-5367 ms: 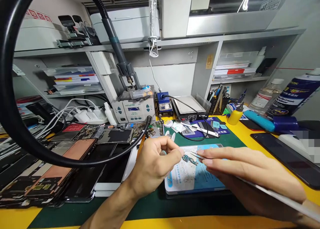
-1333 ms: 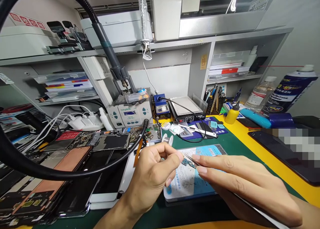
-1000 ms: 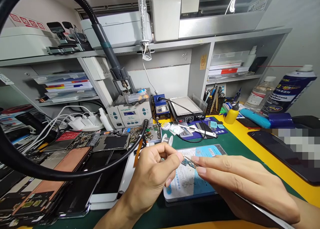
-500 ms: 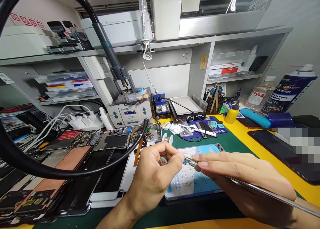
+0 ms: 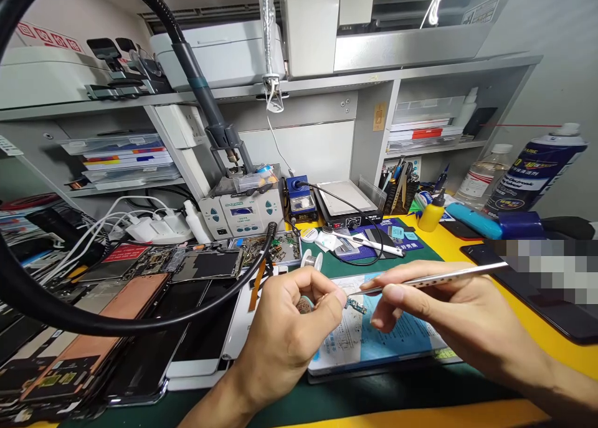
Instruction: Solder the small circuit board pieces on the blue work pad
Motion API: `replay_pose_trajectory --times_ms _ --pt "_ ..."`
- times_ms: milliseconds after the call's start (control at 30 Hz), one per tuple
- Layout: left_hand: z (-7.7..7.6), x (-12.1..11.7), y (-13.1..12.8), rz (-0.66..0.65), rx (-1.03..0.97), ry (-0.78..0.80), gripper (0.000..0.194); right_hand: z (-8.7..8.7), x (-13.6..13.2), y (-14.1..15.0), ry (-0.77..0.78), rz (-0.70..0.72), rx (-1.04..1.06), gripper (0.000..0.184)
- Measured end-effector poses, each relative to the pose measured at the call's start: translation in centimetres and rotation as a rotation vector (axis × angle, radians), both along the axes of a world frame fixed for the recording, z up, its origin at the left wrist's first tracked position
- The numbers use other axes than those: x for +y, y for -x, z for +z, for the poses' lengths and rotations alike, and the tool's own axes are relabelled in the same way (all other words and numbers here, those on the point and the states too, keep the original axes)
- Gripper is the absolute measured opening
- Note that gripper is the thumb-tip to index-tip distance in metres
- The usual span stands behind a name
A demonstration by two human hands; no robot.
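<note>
Between the thumb and index finger of my left hand (image 5: 299, 316) a small circuit board (image 5: 357, 306) is pinched, its populated end sticking out to the right. My right hand (image 5: 434, 309) grips a slim silver metal tool (image 5: 434, 280) with a row of holes along its handle. The tool slants up to the right, and its tip comes close to the board beside my left thumb; I cannot tell if they touch. Both hands hover over a blue and white flat box (image 5: 397, 341). A round brownish thing (image 5: 305, 305) shows through the curl of my left fingers.
Stacked phone parts (image 5: 107, 309) fill the left side, behind a black hose (image 5: 187, 319). At the back stand a hot air station (image 5: 247, 211), a soldering station (image 5: 301, 199) and a hot plate (image 5: 348, 204). A yellow bottle (image 5: 432, 213) and a black phone (image 5: 532, 291) lie right.
My right hand has turned over and pulled slightly back, swinging the tool's rear end from low right to upper right. More of the board shows. My left hand has hardly moved.
</note>
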State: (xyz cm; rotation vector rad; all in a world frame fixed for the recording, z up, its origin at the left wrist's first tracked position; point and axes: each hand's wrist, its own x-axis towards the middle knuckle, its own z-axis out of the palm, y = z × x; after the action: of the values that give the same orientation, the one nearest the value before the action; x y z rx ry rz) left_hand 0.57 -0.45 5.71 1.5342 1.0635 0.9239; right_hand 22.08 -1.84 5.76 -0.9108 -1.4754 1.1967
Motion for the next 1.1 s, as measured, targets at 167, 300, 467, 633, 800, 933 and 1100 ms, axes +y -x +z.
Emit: replay_pose_trajectory --times_ms 167,300,467,633,800,933,1100 --pt "0.0 -0.1 0.0 0.006 -0.001 0.003 0.025 -0.6 0.6 0.0 0.213 0.075 0.247 0.009" --pt "-0.1 0.1 0.1 -0.015 -0.080 0.068 0.026 -0.6 0.4 -0.3 0.134 0.027 0.154 0.011" --pt "0.3 0.6 0.0 -0.130 -0.324 0.359 0.021 0.2 -0.2 -0.5 -0.362 -0.138 -0.239 0.019" --pt "0.5 1.1 0.2 -0.200 -0.539 0.619 0.023 0.7 -0.3 -0.5 -0.948 -0.104 -0.400 0.047" --pt "0.4 1.5 0.4 -0.250 -0.571 0.682 0.024 0.3 0.1 -0.7 -0.960 -0.010 -0.444 0.042" --pt "0.2 1.5 0.5 -0.257 -0.579 0.690 0.021 0.4 0.2 -0.8 -0.953 0.058 -0.451 0.039" --pt "0.1 1.5 0.5 -0.259 -0.572 0.691 0.020 0.6 0.1 -0.9 -0.937 0.051 -0.485 0.049"
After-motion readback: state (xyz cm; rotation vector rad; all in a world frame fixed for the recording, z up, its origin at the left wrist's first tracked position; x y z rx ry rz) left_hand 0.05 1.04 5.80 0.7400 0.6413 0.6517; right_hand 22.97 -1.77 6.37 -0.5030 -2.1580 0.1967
